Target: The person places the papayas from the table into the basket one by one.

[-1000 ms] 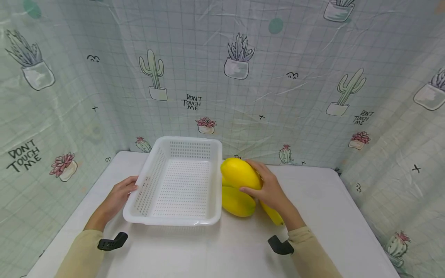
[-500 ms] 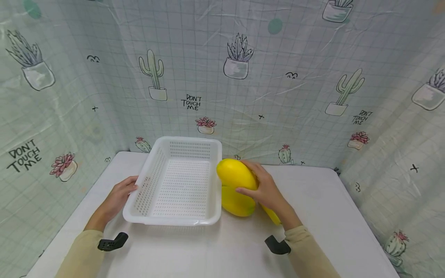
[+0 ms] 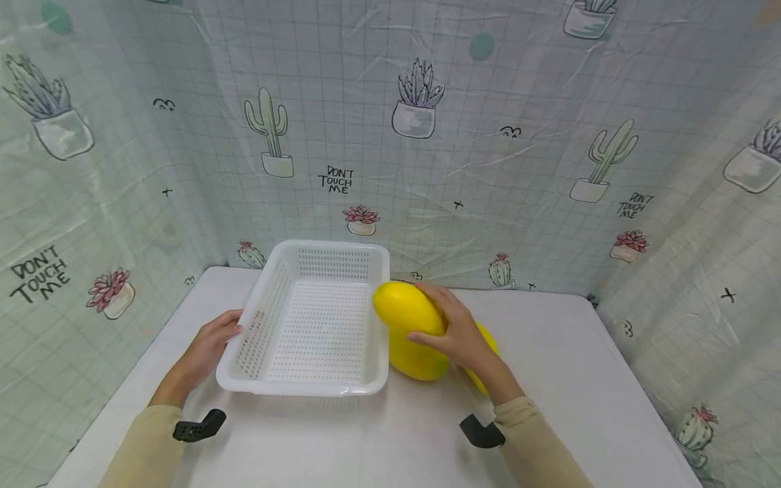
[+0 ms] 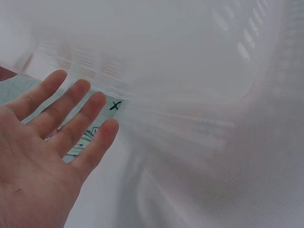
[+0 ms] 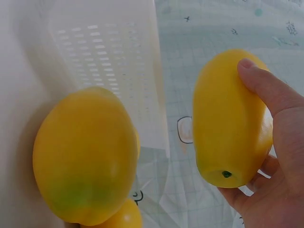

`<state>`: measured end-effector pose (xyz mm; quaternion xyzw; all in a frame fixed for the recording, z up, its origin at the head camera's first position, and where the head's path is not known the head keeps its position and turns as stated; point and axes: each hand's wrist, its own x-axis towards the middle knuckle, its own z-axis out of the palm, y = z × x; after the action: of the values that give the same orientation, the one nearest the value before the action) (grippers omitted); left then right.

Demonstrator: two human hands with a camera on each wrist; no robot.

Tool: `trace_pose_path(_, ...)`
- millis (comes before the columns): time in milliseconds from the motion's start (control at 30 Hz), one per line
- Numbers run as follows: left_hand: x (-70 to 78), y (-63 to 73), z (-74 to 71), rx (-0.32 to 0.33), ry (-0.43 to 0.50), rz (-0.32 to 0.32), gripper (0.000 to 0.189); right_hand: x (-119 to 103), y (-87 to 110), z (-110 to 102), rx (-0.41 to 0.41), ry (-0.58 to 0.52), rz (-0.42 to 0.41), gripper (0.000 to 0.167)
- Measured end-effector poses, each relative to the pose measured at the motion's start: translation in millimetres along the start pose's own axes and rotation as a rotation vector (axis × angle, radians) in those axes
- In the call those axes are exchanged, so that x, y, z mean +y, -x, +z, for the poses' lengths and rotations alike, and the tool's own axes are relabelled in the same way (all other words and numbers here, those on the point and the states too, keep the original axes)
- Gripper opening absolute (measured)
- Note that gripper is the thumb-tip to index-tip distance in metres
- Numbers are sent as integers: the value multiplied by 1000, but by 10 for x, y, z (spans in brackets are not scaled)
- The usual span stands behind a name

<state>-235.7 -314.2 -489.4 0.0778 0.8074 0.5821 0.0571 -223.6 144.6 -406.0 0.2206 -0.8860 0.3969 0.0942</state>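
Observation:
My right hand [image 3: 465,339] grips a smooth yellow mango [image 3: 405,307], thumb on one side and fingers around the other. The mango is held up at the right rim of a white plastic basket [image 3: 308,387], and a small green stem dimple shows on its end in the right wrist view. Below it lies a second yellow mango [image 5: 85,156] with a greenish patch, beside the basket's right wall. My left hand [image 3: 210,342] is at the basket's left rim. In the left wrist view its fingers [image 4: 76,133] are straight and spread, tips right at the basket's underside.
Another yellow fruit [image 3: 487,335] lies behind my right wrist, partly hidden. The white table [image 3: 561,379] extends right and forward of the basket. A curtain [image 3: 342,81] printed with cacti encloses the back and sides. A black strap-on camera [image 3: 200,427] sits at each wrist.
My right hand has moved left with the mango, which now overlaps the basket's right rim. More of the fruit behind my right wrist shows. The left hand and basket stay put.

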Motion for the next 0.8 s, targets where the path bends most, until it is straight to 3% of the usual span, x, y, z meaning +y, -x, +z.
trace_pose_path(400,-16,5,6,6,2,5,55,-39,-11,84,-11,12,-3,79)
trace_pose_path(800,-36,-3,4,9,11,-2,55,-61,-5,207,-38,18,-65,79)
